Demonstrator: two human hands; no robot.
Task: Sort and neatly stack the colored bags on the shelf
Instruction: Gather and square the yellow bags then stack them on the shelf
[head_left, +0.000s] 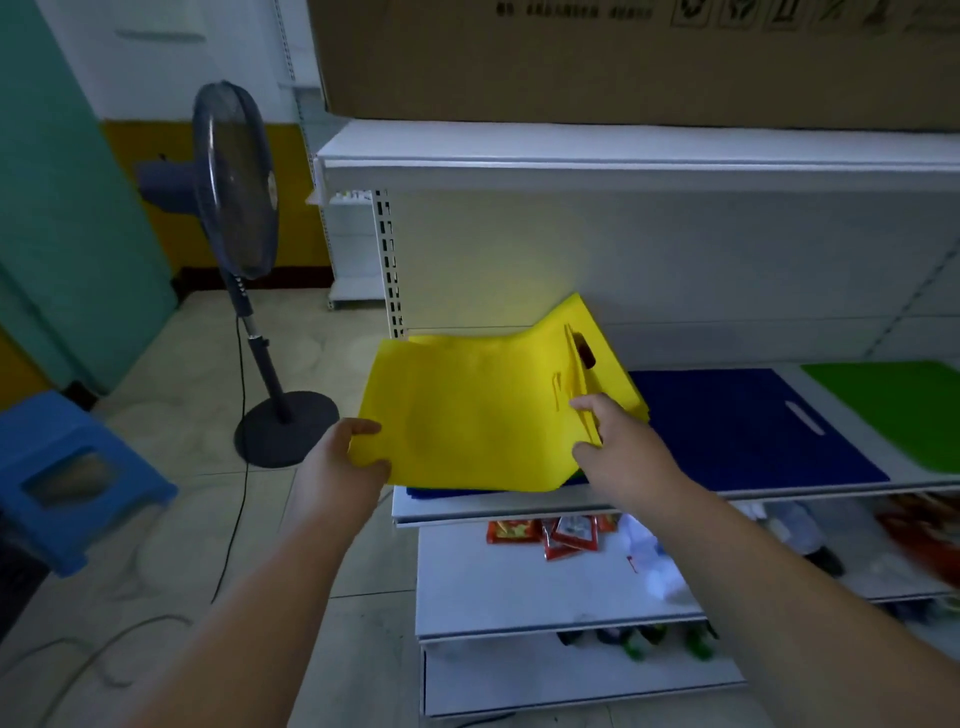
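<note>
Shelving unit, white shelf (613, 506) at mid height carries the bags, three colour groups visible: one yellow bag (467, 415) lifted at the left end, blue bag stack (748, 421) flat in the middle, one green bag (898, 410) flat at the right and cut by the frame edge. How many blue bags lie in the stack cannot tell; a blue edge also shows under the yellow. Step in hand looks like squaring up the yellow bag before laying it down. Left hand (337, 462) grip closed on its left edge, thumb on top; right hand (618, 441) pinches the handle end, fingers curled round the fold. Next move likely calls for flattening the raised far corner and lowering it flush at the left end, apart from the blue. Lower shelf: several red snack packets (550, 532), count unclear. One standing fan (239, 208), one blue stool (67, 478) on the floor.
</note>
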